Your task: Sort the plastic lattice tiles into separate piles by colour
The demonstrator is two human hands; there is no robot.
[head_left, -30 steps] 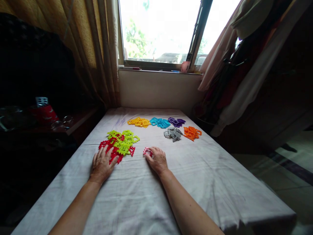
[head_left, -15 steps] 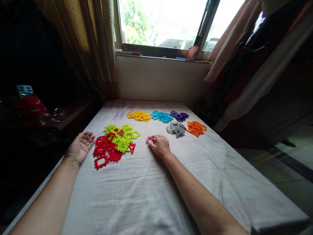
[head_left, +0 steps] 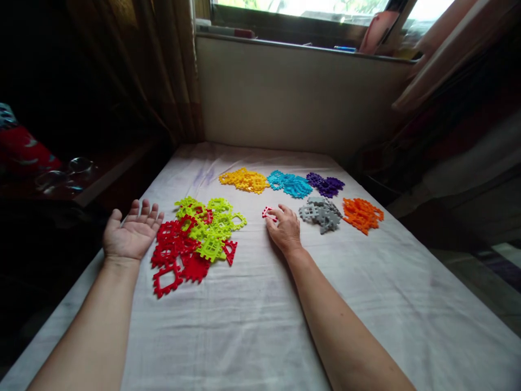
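The left hand (head_left: 129, 234) lies palm up at the left of the frame, its fingers loosely spread and holding nothing, beside the mixed pile. In that pile, lime pieces (head_left: 211, 247) overlap red pieces (head_left: 196, 267), so the two colours are hard to part by eye. The right hand (head_left: 286, 231) reaches to the centre, its fingers bent at a small red piece (head_left: 267, 213) — whether they grip it or only touch it, I cannot tell. That piece sits apart from every heap, which leaves room around it. Farther back on the table (head_left: 228, 336), the yellow heap (head_left: 246, 181), blue heap (head_left: 297, 185), purple heap (head_left: 330, 186), grey heap (head_left: 328, 214) and orange heap (head_left: 362, 215) — one colour each — seem grouped to keep colours distinct.
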